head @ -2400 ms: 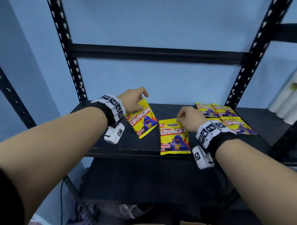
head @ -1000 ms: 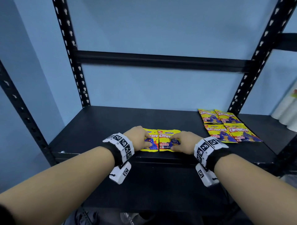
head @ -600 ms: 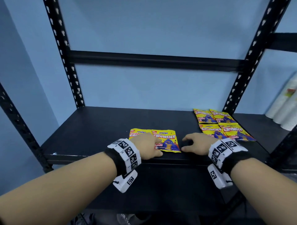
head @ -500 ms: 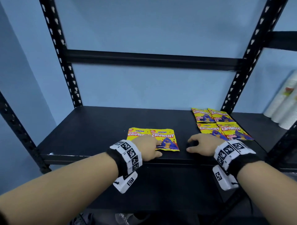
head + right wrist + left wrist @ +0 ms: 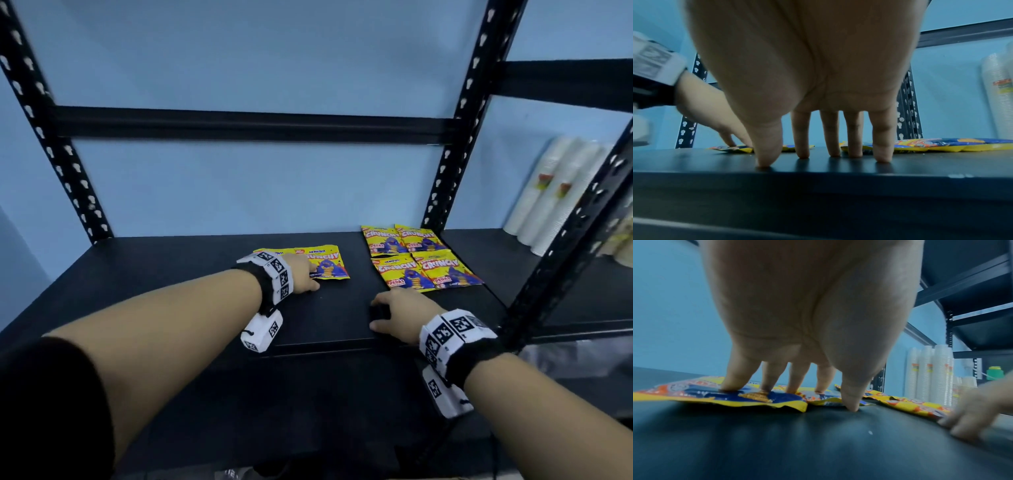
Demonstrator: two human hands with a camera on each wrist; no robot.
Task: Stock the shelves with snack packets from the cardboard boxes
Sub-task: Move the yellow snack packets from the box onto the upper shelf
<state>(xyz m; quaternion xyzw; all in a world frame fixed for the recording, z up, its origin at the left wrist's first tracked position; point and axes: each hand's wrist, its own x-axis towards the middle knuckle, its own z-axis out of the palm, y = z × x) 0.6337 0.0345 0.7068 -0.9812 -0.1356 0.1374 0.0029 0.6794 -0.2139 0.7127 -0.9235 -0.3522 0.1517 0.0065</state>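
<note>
Two yellow "Crunchy" snack packets (image 5: 327,265) lie side by side, flat on the black shelf board (image 5: 171,274). My left hand (image 5: 303,275) presses on them with straight fingers (image 5: 733,379), and its thumb (image 5: 851,399) touches the board beside the packets (image 5: 701,394). The left packet is mostly hidden under that hand and its wristband. My right hand (image 5: 394,313) holds nothing; its spread fingertips (image 5: 833,146) rest on bare board near the front edge. Several more identical packets (image 5: 423,260) lie in a tidy block at the back right, just beyond the right hand.
Black perforated uprights (image 5: 459,137) stand at the back corners, and another upright (image 5: 565,257) crosses the right foreground. Stacks of white cups (image 5: 555,192) stand on the neighbouring shelf to the right. A cross beam (image 5: 239,123) runs overhead.
Each hand laid a packet down side by side. The right hand then let go and slid right onto bare board. The left hand pushed the pair deeper onto the shelf.
</note>
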